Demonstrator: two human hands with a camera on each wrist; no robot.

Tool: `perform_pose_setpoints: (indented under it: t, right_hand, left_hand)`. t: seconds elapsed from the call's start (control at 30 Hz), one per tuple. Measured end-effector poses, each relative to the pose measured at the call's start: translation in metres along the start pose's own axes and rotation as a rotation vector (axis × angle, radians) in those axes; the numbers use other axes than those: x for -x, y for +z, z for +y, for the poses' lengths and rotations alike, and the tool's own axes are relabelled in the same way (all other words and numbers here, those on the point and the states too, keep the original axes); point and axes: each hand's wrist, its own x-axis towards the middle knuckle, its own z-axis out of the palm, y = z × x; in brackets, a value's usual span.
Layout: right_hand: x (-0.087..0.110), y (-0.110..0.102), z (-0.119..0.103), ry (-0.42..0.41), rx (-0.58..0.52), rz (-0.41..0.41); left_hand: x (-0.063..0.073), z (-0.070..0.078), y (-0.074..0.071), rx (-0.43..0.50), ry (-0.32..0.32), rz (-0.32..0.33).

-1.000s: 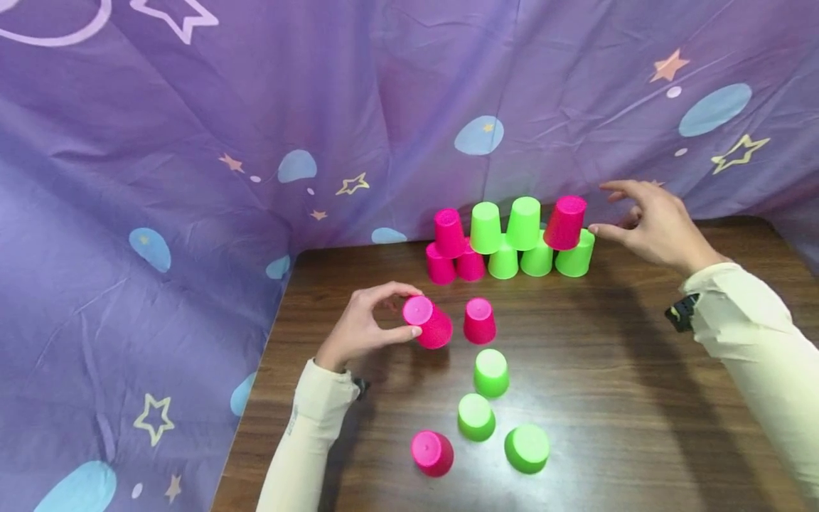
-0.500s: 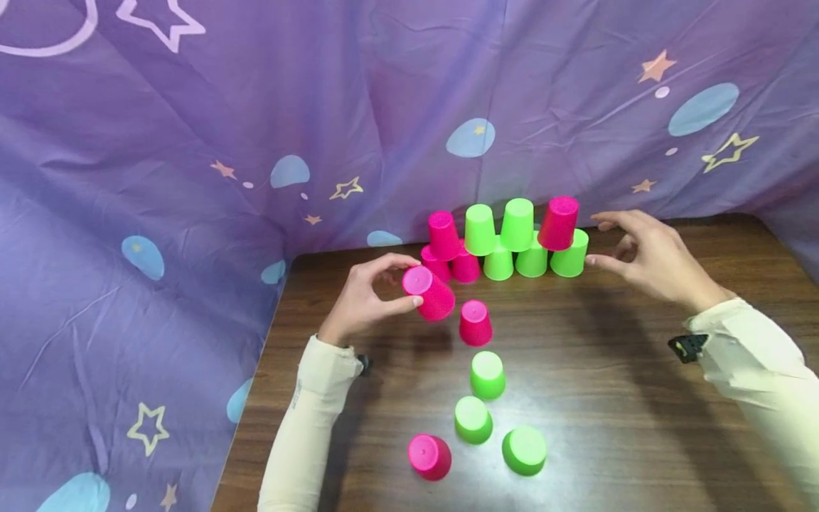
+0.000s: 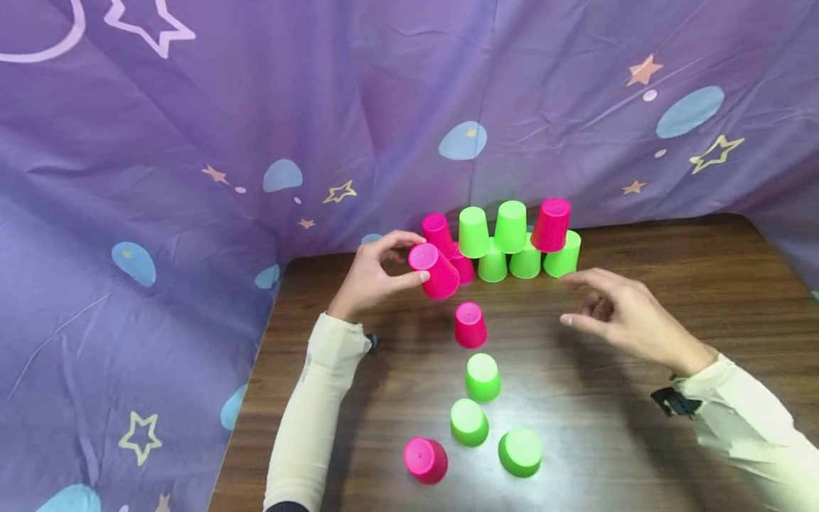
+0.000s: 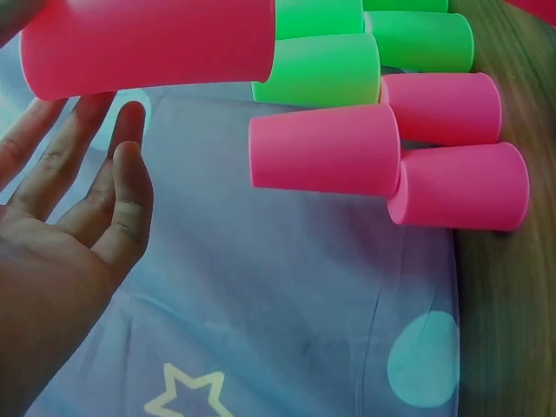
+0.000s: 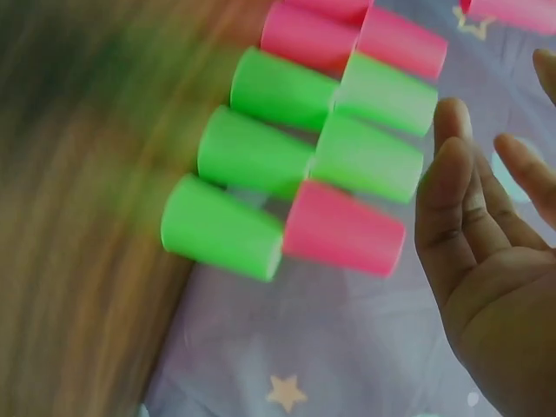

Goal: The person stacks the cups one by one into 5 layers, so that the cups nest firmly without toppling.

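My left hand (image 3: 371, 281) pinches an upside-down pink cup (image 3: 440, 274) between thumb and fingers, raised off the table and slightly tilted. Behind it, at the back of the table, runs a two-tier row of upturned cups. On its upper tier are a pink cup (image 3: 436, 227), two green cups (image 3: 510, 227) and another pink cup (image 3: 552, 226) at the right end. Pink cups (image 4: 460, 187) and green cups (image 3: 493, 263) make up the lower tier; the held cup hides its left end in the head view. My right hand (image 3: 623, 316), fingers loosely bent, holds nothing in front of the row's right end.
Upturned loose cups stand along the middle of the brown table (image 3: 358, 441): a pink cup (image 3: 470, 326), three green cups (image 3: 483, 378) and a nearer pink cup (image 3: 426, 461). A purple patterned cloth (image 3: 358, 107) hangs close behind the row.
My left hand has lifted the pink cup and carried it back toward the row's left end. My right hand has drawn away from the row, toward me. The view has shifted slightly.
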Motion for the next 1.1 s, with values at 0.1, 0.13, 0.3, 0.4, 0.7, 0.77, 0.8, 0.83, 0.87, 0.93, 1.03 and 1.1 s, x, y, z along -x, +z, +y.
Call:
perform_pose_setpoints:
  t: [0.1,0.13,0.3,0.4,0.7,0.77,0.8,0.83,0.87,0.93,1.03,1.1]
  right_hand:
    - [0.012,0.011,-0.009,-0.044,-0.043,-0.039]
    - [0.015,0.014,-0.012,-0.053,-0.057,-0.052]
    - [0.030,0.028,-0.022,-0.099,-0.087,-0.119]
    - [0.041,0.037,-0.028,-0.140,-0.115,-0.184]
    - [0.076,0.070,-0.038,-0.289,-0.188,-0.215]
    - [0.082,0.077,-0.040,-0.303,-0.214,-0.201]
    - [0.085,0.080,-0.041,-0.306,-0.227,-0.196]
    - [0.088,0.084,-0.042,-0.306,-0.237,-0.191]
    - [0.091,0.087,-0.044,-0.303,-0.241,-0.184]
    - [0.094,0.092,-0.047,-0.280,-0.242,-0.176]
    - [0.099,0.099,-0.051,-0.243,-0.245,-0.156]
    - [0.102,0.102,-0.052,-0.215,-0.250,-0.141]
  left_hand:
    - [-0.007,0.001,0.002,0.010,-0.006,0.002]
    - [-0.010,0.001,0.002,0.009,-0.008,0.005]
    - [-0.023,0.002,0.002,-0.011,-0.014,0.036]
    - [-0.030,0.002,0.003,-0.027,-0.013,0.065]
    - [-0.048,0.005,0.007,-0.040,-0.023,0.174]
    - [-0.050,0.005,0.009,-0.028,-0.030,0.192]
    - [-0.052,0.004,0.009,-0.023,-0.031,0.200]
    - [-0.053,0.004,0.010,-0.023,-0.034,0.207]
    - [-0.054,0.003,0.010,-0.021,-0.038,0.214]
    - [-0.056,0.001,0.011,-0.024,-0.038,0.232]
    - [-0.060,-0.001,0.012,-0.032,-0.049,0.262]
    - [-0.064,-0.001,0.014,-0.034,-0.049,0.276]
